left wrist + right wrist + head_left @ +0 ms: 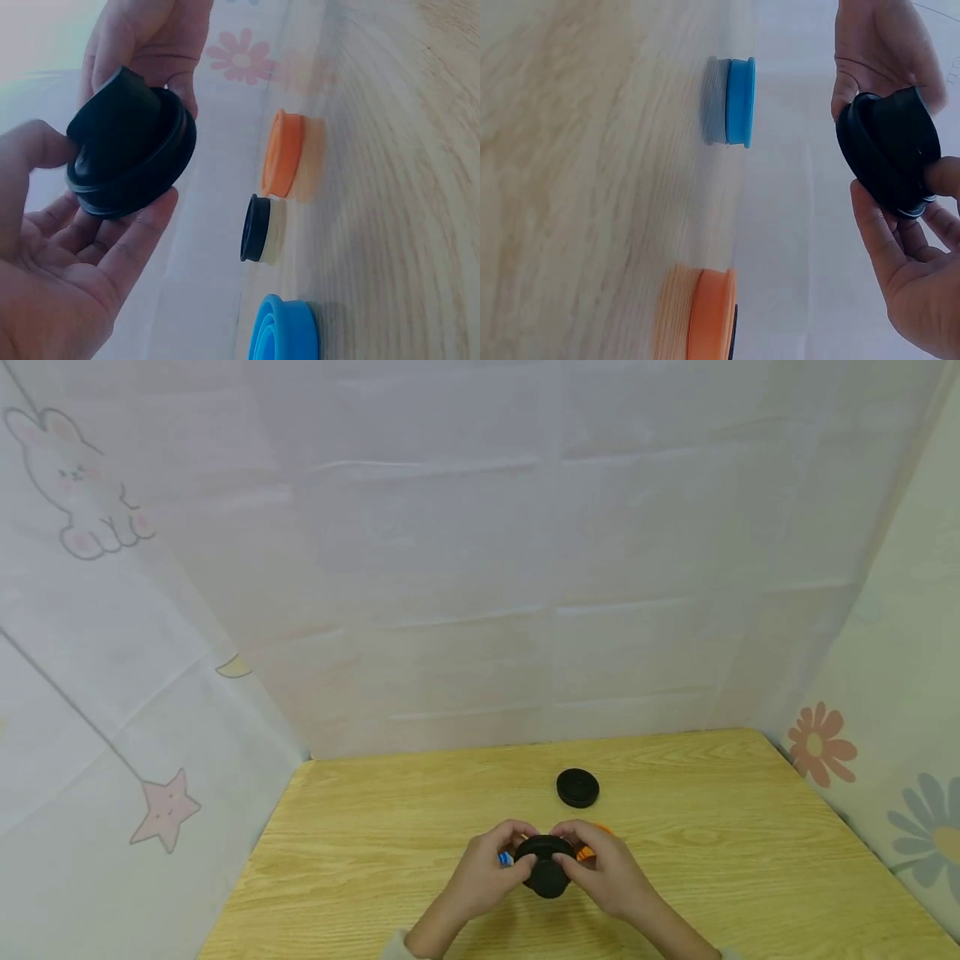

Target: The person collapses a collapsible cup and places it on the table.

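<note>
Both hands hold a black round lid-like piece (547, 867) above the table. A curved part stands up from one side of it, and a rim runs round its edge, as the black piece (135, 150) shows in the left wrist view. My left hand (487, 872) grips one side, thumb on the raised part and fingers under the rim. From the other side my right hand (606, 870) grips the same piece (889, 150). Its exact kind is not plain. Behind the hands, partly hidden, lie a blue ringed disc (289, 330) and an orange disc (283, 154).
A flat black disc (577, 787) lies farther back on the wood-grain table (375, 852). A pale cloth wall (450, 568) rises at the table's back edge, with printed cloth sides at left and right.
</note>
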The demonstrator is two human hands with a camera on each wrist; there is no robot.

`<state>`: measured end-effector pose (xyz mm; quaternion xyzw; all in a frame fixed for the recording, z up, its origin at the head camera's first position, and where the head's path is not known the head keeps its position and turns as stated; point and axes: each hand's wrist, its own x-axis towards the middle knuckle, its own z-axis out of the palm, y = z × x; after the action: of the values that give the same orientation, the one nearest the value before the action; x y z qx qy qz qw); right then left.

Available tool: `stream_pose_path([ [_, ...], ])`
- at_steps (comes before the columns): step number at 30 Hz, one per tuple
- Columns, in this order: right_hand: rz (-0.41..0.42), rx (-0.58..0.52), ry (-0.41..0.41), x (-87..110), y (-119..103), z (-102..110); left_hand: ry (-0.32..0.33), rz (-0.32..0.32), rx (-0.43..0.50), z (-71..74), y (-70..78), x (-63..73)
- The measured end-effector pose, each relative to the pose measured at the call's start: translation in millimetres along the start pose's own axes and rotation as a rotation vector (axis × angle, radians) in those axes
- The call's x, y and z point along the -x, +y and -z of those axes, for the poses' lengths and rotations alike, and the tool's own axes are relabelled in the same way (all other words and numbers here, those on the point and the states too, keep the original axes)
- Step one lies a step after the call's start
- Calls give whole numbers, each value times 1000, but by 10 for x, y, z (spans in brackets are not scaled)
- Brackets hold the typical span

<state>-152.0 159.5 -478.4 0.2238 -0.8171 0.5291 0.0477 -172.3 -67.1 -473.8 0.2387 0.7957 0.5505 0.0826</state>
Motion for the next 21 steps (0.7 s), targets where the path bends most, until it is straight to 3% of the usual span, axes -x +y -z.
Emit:
stream_pose_path([
  [5, 63, 65, 55, 10, 5, -22, -131, 10, 144, 53, 31, -7],
  [8, 69, 59, 82, 11, 9, -34, -158, 23, 208, 65, 44, -21],
  [14, 55, -67, 64, -3, 23, -17, -98, 38, 233, 49, 55, -38],
  [21, -80, -240, -97, 0, 11, 68, 13, 71, 203, 45, 47, -34],
])
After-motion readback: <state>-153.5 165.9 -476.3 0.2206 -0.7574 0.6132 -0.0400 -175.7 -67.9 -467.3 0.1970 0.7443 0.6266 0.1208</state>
